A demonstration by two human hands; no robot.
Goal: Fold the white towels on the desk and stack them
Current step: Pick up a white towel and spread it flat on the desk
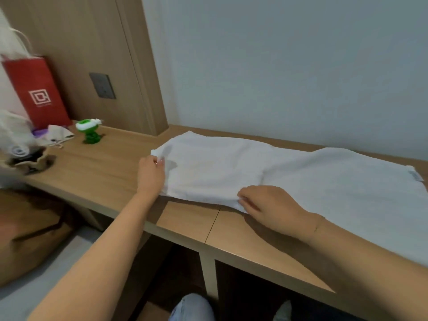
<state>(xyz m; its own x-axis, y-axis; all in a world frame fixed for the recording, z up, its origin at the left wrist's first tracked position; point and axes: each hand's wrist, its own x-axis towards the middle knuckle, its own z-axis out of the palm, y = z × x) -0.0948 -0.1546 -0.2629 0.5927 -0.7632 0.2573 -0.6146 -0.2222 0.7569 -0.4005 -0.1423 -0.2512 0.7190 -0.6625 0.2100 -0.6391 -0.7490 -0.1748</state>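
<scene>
Hands pinch white towel [231, 172] on wooden desk [97, 172]: left hand [150, 174], right hand [271, 205]; grey wall [278, 66] behind.

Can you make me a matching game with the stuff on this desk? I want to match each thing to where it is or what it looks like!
Things:
1. paper bag
2. toy
3. towel
4. left hand

Clues:
A. green and white, standing on the desk
B. pinching the towel's far left corner
C. red, leaning against the wooden wall panel
D. white, spread out across the desk

Pairs: 1-C, 2-A, 3-D, 4-B
</scene>
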